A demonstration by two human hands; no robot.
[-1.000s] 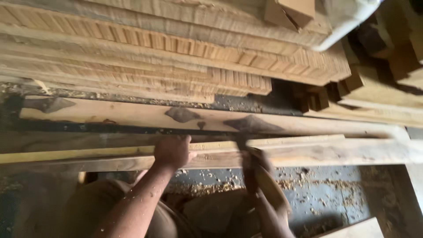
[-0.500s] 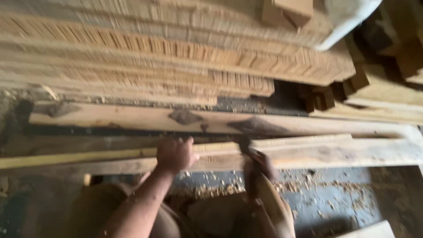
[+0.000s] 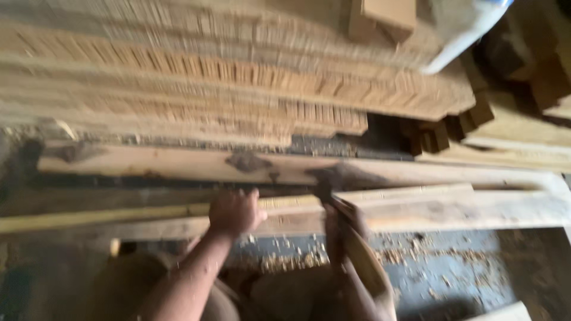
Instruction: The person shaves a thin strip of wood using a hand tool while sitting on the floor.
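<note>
My left hand [image 3: 234, 211] presses down on a long pale plank [image 3: 452, 209] lying across in front of me, fingers curled over its far edge. A thin lighter strip [image 3: 95, 217] lies along the plank to the left. Just to the right, my right hand [image 3: 345, 221] is closed around a wooden-handled tool [image 3: 370, 266] whose dark head [image 3: 325, 189] meets the plank's far edge. Motion blur hides the exact kind of tool.
A second long board [image 3: 178, 163] with dark knots lies behind the plank. Stacks of sawn boards [image 3: 238, 77] rise at the back, with a wooden block [image 3: 383, 18] on top. More timber [image 3: 511, 125] lies at right. Wood chips [image 3: 416, 255] litter the dark floor below.
The view has shifted a little, so the boards sit slightly lower and further right. Both hands stay on the plank, the left one a bit further right along it.
</note>
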